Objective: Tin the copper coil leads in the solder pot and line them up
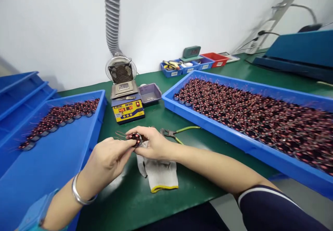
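Note:
A small round motor stator (pixel 136 139), with a metal rim, dark core and reddish copper windings, is held over the bench between my two hands. My right hand (pixel 153 143) grips its rim with thumb and fingers. My left hand (pixel 110 156) is closed at the stator's near left side, its fingertips pressed on the windings. Thin copper wire ends stick out to the left above the left fingers. Fingers cover part of the stator. Beneath the right hand lies a white knit glove (pixel 162 175) with a yellow cuff.
Green-handled pliers (pixel 170 132) lie behind my right wrist. A yellow soldering unit (pixel 128 112) stands ahead, near a purple tray (pixel 151 93). Blue trays of stators flank me, the left tray (pixel 70 144) partly filled, the right tray (pixel 208 120) packed. Small bins (pixel 171 73) line the back.

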{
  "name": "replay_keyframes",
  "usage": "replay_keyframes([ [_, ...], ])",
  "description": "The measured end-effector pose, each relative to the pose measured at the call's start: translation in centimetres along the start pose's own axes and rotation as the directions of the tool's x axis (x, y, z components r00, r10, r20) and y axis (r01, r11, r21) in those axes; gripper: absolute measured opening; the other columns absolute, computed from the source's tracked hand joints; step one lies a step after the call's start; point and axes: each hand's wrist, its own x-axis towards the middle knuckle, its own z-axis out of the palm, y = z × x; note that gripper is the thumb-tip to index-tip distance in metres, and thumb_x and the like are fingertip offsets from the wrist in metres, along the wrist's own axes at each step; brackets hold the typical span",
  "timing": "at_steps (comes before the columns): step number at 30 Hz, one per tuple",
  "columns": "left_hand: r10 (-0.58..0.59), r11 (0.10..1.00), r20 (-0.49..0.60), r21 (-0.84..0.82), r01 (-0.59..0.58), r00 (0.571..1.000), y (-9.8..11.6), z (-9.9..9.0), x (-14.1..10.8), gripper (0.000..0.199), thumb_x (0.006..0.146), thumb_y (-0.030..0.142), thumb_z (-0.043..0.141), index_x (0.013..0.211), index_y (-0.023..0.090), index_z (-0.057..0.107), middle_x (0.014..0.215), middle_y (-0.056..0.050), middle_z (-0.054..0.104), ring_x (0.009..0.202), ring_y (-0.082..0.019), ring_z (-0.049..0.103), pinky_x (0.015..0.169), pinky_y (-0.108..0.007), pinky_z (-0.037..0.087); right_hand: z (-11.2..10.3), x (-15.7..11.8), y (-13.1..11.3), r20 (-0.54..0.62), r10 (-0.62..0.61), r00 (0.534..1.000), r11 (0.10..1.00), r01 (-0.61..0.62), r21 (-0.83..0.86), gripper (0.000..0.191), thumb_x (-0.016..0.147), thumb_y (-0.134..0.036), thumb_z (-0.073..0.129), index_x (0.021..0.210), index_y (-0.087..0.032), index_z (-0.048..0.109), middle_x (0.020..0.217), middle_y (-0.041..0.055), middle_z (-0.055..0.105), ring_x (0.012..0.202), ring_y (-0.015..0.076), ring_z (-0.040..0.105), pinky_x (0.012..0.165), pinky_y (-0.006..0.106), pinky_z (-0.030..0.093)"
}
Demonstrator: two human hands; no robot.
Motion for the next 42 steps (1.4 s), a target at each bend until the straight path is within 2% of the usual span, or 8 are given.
replay_keyframes([
  [5, -0.299, 0.933, -0.063, -0.23, 0.278, 0.952, -0.1, 2.1, -1.2, 0.023, 0.081, 0.021, 0.058, 0.102, 0.013, 0.052, 0.056, 0.005, 0.039, 0.05, -0.005, 0.038, 0.053, -0.018, 0.036, -0.8, -0.7, 0.5, -0.155, 0.068, 0.986, 0.996, -0.076, -0.044, 0.039, 0.071, -0.027, 0.067, 0.105, -0.009, 0.062, 0.101, 0.0088, 0.058, 0.09, 0.0129, 0.057, 0.082, 0.024, 0.047],
  [8, -0.477, 0.785, 0.175, -0.357, 0.507, 0.861, -1.4, 3.3, -1.5, 0.029, 0.08, 0.035, 0.057, 0.096, 0.011, 0.053, 0.058, 0.004, 0.042, 0.052, -0.007, 0.041, 0.053, -0.02, 0.037, -1.5, 0.1, 0.9, -0.16, 0.138, 0.977, 0.99, -0.137, 0.02, 0.045, 0.069, -0.027, 0.069, 0.109, -0.01, 0.06, 0.102, 0.0098, 0.057, 0.089, 0.013, 0.057, 0.078, 0.025, 0.048],
  [11, -0.497, 0.64, 0.488, -0.352, 0.683, 0.717, -2.8, 4.3, -1.4, 0.041, 0.076, 0.046, 0.057, 0.095, 0.01, 0.056, 0.058, 0.002, 0.044, 0.052, -0.009, 0.041, 0.05, -0.022, 0.034, -2.7, 2.1, 1.3, -0.096, 0.25, 0.964, 0.954, -0.228, 0.193, 0.057, 0.064, -0.022, 0.071, 0.116, -0.008, 0.051, 0.107, 0.011, 0.057, 0.083, 0.0111, 0.06, 0.075, 0.024, 0.05],
  [15, -0.442, 0.643, 0.647, -0.255, 0.722, 0.622, -3.8, 5.0, -1.2, 0.042, 0.072, 0.046, 0.057, 0.095, 0.011, 0.058, 0.063, 0.001, 0.05, 0.055, -0.011, 0.043, 0.052, -0.024, 0.032, -5.4, 6.9, 2.4, -0.139, 0.291, 0.947, 0.95, -0.269, 0.16, 0.059, 0.055, -0.014, 0.075, 0.105, -0.007, 0.045, 0.095, 0.0087, 0.06, 0.079, 0.0122, 0.061, 0.073, 0.024, 0.051],
  [21, -0.399, 0.688, 0.67, -0.234, 0.687, 0.627, -4.0, 5.1, -1.2, 0.039, 0.072, 0.044, 0.056, 0.096, 0.013, 0.06, 0.068, 0.001, 0.055, 0.059, -0.011, 0.046, 0.055, -0.025, 0.033, -8.0, 15.8, 4.2, -0.27, 0.382, 0.884, 0.872, -0.442, -0.213, 0.031, 0.058, -0.015, 0.072, 0.082, -0.006, 0.057, 0.069, 0.0065, 0.058, 0.058, 0.0101, 0.052, 0.055, 0.021, 0.043],
  [28, -0.388, 0.709, 0.671, -0.222, 0.67, 0.632, -4.2, 5.1, -1.1, 0.033, 0.073, 0.04, 0.056, 0.096, 0.016, 0.059, 0.069, 0.003, 0.056, 0.059, -0.011, 0.048, 0.055, -0.025, 0.032, -7.5, 22.5, 5.6, -0.407, 0.213, 0.888, 0.707, -0.428, -0.563, 0.022, 0.069, -0.028, 0.06, 0.073, -0.007, 0.055, 0.077, 0.0093, 0.053, 0.079, 0.0181, 0.054, 0.081, 0.034, 0.045],
  [34, -0.362, 0.732, 0.699, -0.197, 0.652, 0.617, -4.3, 5.2, -1.2, 0.03, 0.072, 0.039, 0.057, 0.094, 0.017, 0.058, 0.068, 0.004, 0.056, 0.06, -0.011, 0.049, 0.056, -0.026, 0.034, -6.7, 25.0, 7.2, -0.411, 0.218, 0.885, 0.596, -0.454, -0.663, 0.032, 0.068, -0.03, 0.057, 0.09, -0.006, 0.056, 0.091, 0.013, 0.057, 0.095, 0.0274, 0.057, 0.084, 0.038, 0.046],
  [42, -0.366, 0.743, 0.72, -0.156, 0.651, 0.59, -4.0, 5.1, -0.9, 0.029, 0.073, 0.04, 0.057, 0.093, 0.018, 0.058, 0.069, 0.004, 0.057, 0.061, -0.011, 0.048, 0.056, -0.026, 0.034, -6.1, 25.4, 7.6, -0.386, 0.241, 0.891, 0.573, -0.451, -0.684, 0.041, 0.066, -0.023, 0.058, 0.1, -0.002, 0.059, 0.097, 0.0156, 0.059, 0.098, 0.028, 0.057, 0.085, 0.034, 0.046],
])
